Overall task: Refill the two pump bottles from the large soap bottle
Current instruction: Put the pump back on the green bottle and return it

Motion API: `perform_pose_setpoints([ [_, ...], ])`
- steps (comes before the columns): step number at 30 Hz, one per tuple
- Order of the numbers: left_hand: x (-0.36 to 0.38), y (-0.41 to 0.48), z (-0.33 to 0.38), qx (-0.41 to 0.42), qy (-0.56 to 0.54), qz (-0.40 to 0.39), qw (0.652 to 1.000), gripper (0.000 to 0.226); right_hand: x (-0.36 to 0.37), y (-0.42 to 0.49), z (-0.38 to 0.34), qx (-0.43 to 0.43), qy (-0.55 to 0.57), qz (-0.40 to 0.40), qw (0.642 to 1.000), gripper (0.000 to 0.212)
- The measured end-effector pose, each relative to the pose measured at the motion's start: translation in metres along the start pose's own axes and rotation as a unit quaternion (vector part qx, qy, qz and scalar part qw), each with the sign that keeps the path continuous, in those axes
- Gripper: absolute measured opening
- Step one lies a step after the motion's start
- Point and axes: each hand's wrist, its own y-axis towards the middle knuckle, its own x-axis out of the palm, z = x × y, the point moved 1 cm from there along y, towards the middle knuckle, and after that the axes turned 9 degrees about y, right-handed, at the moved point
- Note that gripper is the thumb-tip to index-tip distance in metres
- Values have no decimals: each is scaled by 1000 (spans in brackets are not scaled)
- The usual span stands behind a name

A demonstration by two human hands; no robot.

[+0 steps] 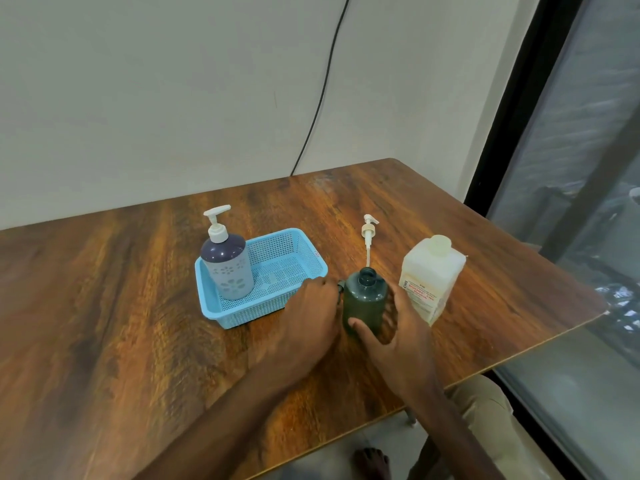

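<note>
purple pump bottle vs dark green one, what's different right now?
The purple plastic pump bottle with white flowers carries its white pump; the dark green plastic bottle has an open neck, its detached pump lying on the wooden table behind it. The purple bottle stands in the light blue mesh basket; the green one stands on the table. Nothing touches the purple bottle; the right hand grips the green one. Both stand upright.

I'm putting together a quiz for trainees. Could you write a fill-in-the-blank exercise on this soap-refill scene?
1. The purple pump bottle stands in the blue ____.
2. The green bottle has an open neck; its white ____ lies behind it.
3. The large soap bottle stands to the green bottle's ____.

Missing words: basket; pump; right.
</note>
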Motion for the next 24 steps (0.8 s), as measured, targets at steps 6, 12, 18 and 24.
perform_pose_setpoints([
  [6,8,11,12,-4,134,-14,991,20,-2,6,3,5,9,4,1000,74],
  [12,0,-15,-6,-51,51,-2,997,14,-3,9,5,9,4,-6,1000,77],
  [18,-22,-53,-45,-108,-93,93,986,27,3,11,6,15,14,6,1000,81],
  [24,-49,-52,-44,-83,-236,140,958,37,18,19,5,29,24,11,999,86],
])
